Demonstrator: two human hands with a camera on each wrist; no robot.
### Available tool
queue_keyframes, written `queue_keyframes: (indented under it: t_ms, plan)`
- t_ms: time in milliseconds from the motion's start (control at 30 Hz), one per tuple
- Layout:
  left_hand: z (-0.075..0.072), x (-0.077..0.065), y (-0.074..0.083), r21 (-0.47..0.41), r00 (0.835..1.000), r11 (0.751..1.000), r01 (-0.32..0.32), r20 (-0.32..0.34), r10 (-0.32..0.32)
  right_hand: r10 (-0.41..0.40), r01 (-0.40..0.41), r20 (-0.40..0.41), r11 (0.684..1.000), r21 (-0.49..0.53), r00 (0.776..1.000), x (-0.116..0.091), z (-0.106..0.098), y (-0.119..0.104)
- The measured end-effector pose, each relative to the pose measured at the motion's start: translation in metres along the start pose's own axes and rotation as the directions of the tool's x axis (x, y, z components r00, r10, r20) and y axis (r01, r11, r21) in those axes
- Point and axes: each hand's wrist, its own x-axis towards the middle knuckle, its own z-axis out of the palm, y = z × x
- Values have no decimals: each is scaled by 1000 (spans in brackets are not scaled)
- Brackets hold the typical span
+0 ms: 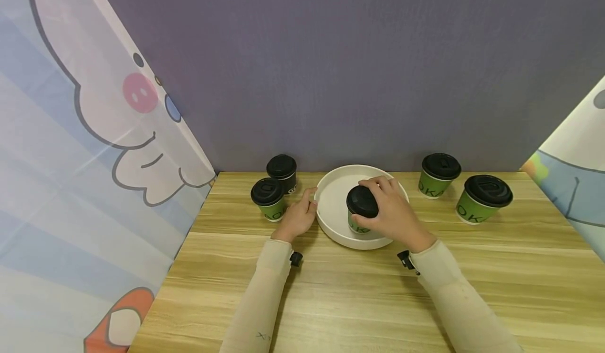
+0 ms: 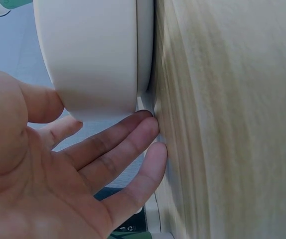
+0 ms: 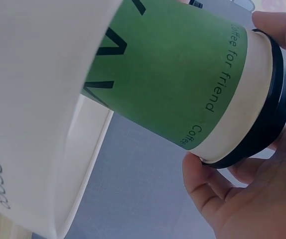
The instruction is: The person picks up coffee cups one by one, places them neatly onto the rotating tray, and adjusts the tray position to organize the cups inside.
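Observation:
My right hand (image 1: 392,211) grips a green paper coffee cup (image 3: 178,69) by its black lid (image 1: 361,200), thumb and fingers spread around the lid's edge. The cup is within the round white tray (image 1: 331,198); whether its base touches the tray floor is hidden. At the tray's left side, my left hand (image 1: 298,219) touches the outer wall with fairly straight fingers. In the left wrist view, the thumb (image 2: 43,105) meets the rim while other fingertips lie low beside the tray's base, near the tabletop.
Left of the tray stand a lidded green cup (image 1: 268,199) and, behind it, a black lidded cup (image 1: 282,173). Two more lidded green cups (image 1: 438,175) stand right of it, the larger one (image 1: 482,199) nearer. A grey panel (image 1: 350,74) rises behind the wooden table (image 1: 340,300).

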Motion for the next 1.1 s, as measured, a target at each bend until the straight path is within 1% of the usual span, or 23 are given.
queue_keyframes:
  t_ms: [467,700,1100]
  plan:
    - [0,0,0,-4,1000,1000,9,3,-9,-8,8,11,1000,-3,1000,-2,6,-8]
    - [1,0,0,-2,1000,1000,3,-2,-3,-19,18,43,1000,7,999,-3,8,-10]
    - [3,1,-2,-6,1000,1000,13,-4,-13,-3,1,80,1000,27,997,-5,6,-12]
